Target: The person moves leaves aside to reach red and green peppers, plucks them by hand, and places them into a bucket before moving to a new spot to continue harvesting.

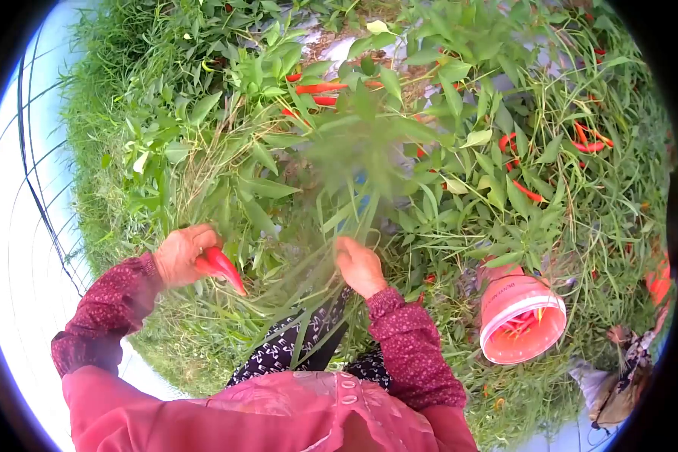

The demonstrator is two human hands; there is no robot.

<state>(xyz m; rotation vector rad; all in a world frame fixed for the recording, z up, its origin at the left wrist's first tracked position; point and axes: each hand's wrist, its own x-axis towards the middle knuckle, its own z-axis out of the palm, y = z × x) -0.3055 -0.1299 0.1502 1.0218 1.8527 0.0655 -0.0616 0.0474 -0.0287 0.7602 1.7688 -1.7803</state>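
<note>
My left hand [184, 256] is closed around red chili peppers [223, 270], whose tips point down and to the right. My right hand [359, 267] is closed among long green grass blades [309, 275] in front of my legs, with the blades running past its fingers. Leafy pepper plants [267, 184] stand just beyond both hands, partly blurred in the middle. Red chili peppers [320, 88] hang among the leaves farther ahead.
To the right, a pink bucket [523, 320] lies tilted toward me with red peppers inside. More red peppers [529, 190] hang on the plants above it. At far right lies a crumpled cloth or bag [618, 377]. A pale greenhouse wall [22, 226] with dark ribs curves along the left.
</note>
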